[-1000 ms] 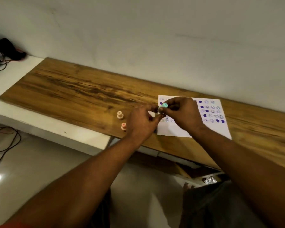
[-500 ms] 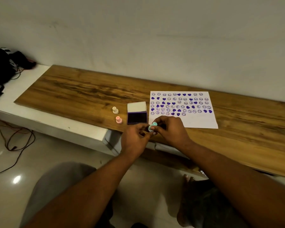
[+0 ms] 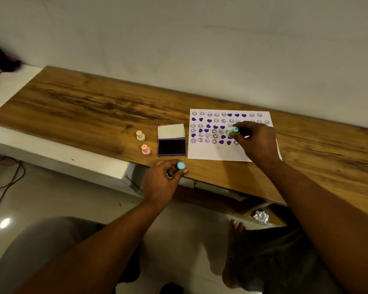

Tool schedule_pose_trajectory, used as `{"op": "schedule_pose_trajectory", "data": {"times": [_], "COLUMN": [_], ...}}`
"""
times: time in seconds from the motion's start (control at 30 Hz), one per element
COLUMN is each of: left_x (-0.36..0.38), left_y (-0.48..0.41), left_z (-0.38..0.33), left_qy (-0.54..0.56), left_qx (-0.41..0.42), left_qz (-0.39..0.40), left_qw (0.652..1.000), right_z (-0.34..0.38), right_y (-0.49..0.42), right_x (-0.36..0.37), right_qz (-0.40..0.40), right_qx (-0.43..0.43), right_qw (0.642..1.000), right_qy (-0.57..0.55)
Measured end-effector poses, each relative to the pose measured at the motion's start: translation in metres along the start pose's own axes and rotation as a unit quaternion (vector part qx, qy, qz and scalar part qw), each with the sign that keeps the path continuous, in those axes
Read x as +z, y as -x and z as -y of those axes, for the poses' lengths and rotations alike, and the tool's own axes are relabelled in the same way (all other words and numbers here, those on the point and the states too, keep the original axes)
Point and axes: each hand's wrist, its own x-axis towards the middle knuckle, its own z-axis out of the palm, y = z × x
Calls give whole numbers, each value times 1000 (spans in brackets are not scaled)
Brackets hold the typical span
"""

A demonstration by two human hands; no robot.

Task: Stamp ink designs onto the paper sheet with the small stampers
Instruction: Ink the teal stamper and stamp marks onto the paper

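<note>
A white paper sheet (image 3: 218, 150) lies on the wooden tabletop (image 3: 94, 111), covered in rows of purple smiley and heart prints. My right hand (image 3: 256, 141) hovers over the sheet's middle, pinching a small teal stamper (image 3: 234, 130) above the prints. My left hand (image 3: 162, 183) is at the table's front edge, holding a light blue round cap (image 3: 181, 165). An open purple ink pad (image 3: 171, 146) with its white lid flipped back sits left of the sheet. A cream stamper (image 3: 140, 135) and a pink stamper (image 3: 145, 149) stand left of the pad.
The tabletop rests on a white bench (image 3: 57, 158) against a pale wall. Dark cables (image 3: 6, 175) trail on the tiled floor at left, and a dark object (image 3: 0, 58) lies at the far left. Crumpled foil (image 3: 260, 216) sits under the table. My knees show below.
The hands were together at the table's front edge with the teal stamper. They have separated: the right carried the stamper out over the sheet, the left kept the blue cap.
</note>
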Motion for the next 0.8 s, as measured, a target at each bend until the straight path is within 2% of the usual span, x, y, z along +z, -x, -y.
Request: {"op": "schedule_pose_trajectory", "data": {"times": [0.27, 0.47, 0.67, 0.8], "left_x": [4, 1, 2, 2], "left_y": [-4, -5, -5, -4], "left_z": [-1, 2, 7, 7], "left_qy": [-24, -10, 14, 31], "left_qx": [-27, -19, -12, -14], "left_qz": [-20, -20, -23, -25], "left_qw": [999, 1000, 1000, 999], "right_z": [54, 78, 70, 65], "right_y": [7, -7, -12, -11], "right_x": [74, 105, 115, 120], "right_qz": [127, 123, 141, 109], "right_qx": [-150, -177, -187, -183], "right_qw": [980, 976, 968, 971], "right_qy": [9, 18, 91, 112]}}
